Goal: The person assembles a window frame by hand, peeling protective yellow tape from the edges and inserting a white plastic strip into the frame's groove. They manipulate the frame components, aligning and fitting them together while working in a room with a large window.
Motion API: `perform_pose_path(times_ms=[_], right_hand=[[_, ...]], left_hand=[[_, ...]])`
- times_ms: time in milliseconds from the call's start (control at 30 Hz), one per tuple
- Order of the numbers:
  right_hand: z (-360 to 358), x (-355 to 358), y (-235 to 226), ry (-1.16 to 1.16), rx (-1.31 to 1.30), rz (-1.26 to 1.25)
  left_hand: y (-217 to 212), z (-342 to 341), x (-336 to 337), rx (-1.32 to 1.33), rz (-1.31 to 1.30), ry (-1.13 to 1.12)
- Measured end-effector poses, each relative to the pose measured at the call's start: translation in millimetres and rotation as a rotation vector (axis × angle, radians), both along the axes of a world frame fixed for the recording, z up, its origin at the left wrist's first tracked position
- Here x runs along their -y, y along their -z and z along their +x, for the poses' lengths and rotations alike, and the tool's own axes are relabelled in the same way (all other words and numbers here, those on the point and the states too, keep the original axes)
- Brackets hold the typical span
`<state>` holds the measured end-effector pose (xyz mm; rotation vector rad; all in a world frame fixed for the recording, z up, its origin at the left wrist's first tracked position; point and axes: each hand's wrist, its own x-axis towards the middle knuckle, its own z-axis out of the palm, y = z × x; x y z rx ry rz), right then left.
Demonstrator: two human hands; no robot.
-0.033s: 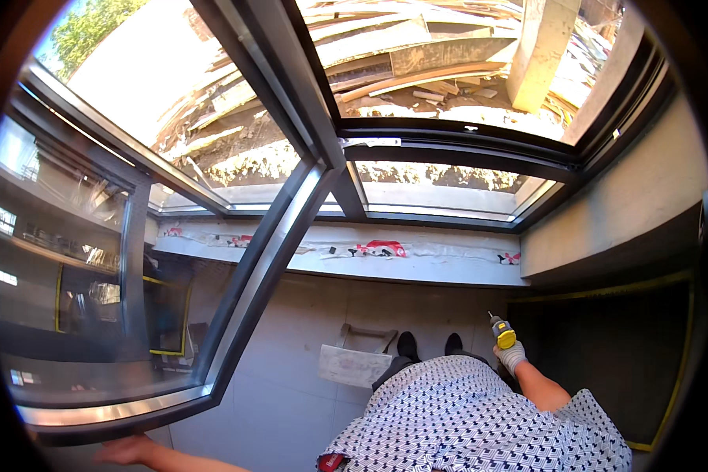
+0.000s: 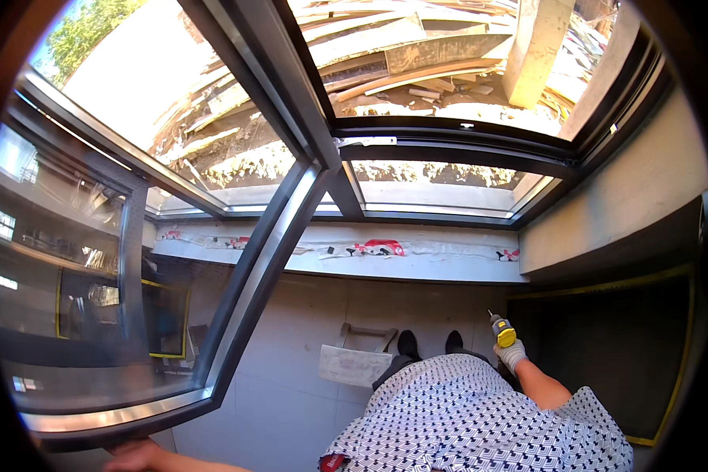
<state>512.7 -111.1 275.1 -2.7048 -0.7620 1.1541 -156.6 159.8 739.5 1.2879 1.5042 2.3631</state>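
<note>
A dark-framed window sash point(image 2: 263, 283) with a glass pane stands swung inward on the left. At its near lower edge, my bare left hand point(image 2: 136, 455) is closed against the frame, its fingers partly hidden by it. My right hand point(image 2: 512, 356), in a pale knitted glove, is wrapped round a yellow and black cordless drill point(image 2: 506, 333). The drill is held low at my right side, its thin bit pointing forward toward the wall under the sill.
Beyond the fixed window frame point(image 2: 448, 138) lie heaped boards point(image 2: 440, 59). A white sill point(image 2: 440, 269) carries torn red-printed film. A small wooden stool point(image 2: 355, 365) stands left of my feet. A dark yellow-edged panel point(image 2: 606, 354) is at right.
My left hand has turned from outstretched fingers to a closer hold at the sash edge. The sash's near edge sits slightly lower. My right hand and the drill have stayed put.
</note>
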Motion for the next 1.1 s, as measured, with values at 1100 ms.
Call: perform_pose_path(times_ms=[1100], right_hand=[[-21.2,-87.0,-65.6,0.055,-0.186,0.204]], left_hand=[[53.4,-133.4,-249.3,-0.150,-0.413,-0.338]])
